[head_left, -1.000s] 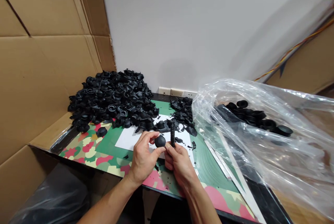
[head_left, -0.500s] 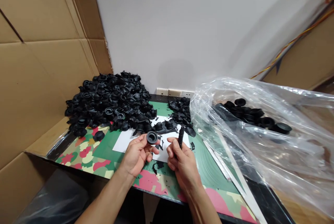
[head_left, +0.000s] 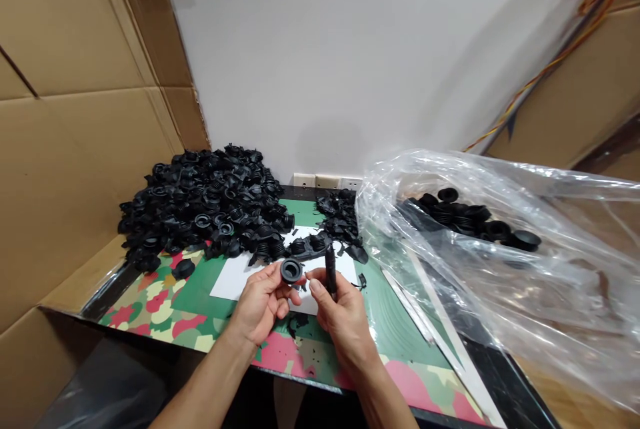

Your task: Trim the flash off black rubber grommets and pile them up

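Observation:
Between the thumb and fingers of my left hand is a round black rubber grommet, its hollow side facing me. My right hand is closed around a dark pen-shaped tool, which points upward; its tip is too dark to make out. The right fingertips are close to the grommet's right side, and I cannot tell whether they touch it. Below both hands lies a white sheet with black rubber scraps around it. Just beyond is a strip of untrimmed grommets.
A large heap of black rubber parts stands at the back left, with a scrap pile right of it. Loose grommets lie in a clear plastic bag on the right. Cardboard walls the left side; sockets line the back wall.
My right hand has come up and left, nearer the grommet, its fingers reaching toward it. The left hand keeps its hold. The whole view has shifted slightly.

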{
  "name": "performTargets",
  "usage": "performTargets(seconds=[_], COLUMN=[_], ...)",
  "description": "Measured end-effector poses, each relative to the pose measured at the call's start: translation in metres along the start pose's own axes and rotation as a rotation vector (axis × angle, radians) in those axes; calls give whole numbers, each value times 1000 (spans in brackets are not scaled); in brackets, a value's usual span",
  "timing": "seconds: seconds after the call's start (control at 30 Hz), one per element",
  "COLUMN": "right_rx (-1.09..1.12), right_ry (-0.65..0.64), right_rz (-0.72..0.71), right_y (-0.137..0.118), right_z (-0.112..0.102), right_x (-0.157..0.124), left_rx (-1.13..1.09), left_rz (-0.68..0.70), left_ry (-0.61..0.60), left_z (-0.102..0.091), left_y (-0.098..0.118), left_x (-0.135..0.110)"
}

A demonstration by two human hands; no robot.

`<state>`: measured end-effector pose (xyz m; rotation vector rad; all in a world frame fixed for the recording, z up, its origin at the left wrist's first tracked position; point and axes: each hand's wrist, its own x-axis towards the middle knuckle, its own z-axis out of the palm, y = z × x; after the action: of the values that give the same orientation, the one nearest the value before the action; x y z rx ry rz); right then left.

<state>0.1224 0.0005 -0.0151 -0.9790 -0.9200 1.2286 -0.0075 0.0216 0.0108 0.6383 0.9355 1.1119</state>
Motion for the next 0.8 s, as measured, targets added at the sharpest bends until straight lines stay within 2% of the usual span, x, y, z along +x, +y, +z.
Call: performTargets(seconds=[0.2,0.47,0.8], right_rx=[-80,-140,-207], right_ry=[-43,-39,82], right_rz=[-27,-100,-82], right_y=[-6,-10,2], right_z=[0,0,-5], right_x=[-2,-3,-5], left_rx=[-8,1,57], left_rz=[23,32,32], left_ry=[-20,-38,-12], left_z=[0,-2,0], left_y=[-1,-5,-5], left_x=[0,-1,-7])
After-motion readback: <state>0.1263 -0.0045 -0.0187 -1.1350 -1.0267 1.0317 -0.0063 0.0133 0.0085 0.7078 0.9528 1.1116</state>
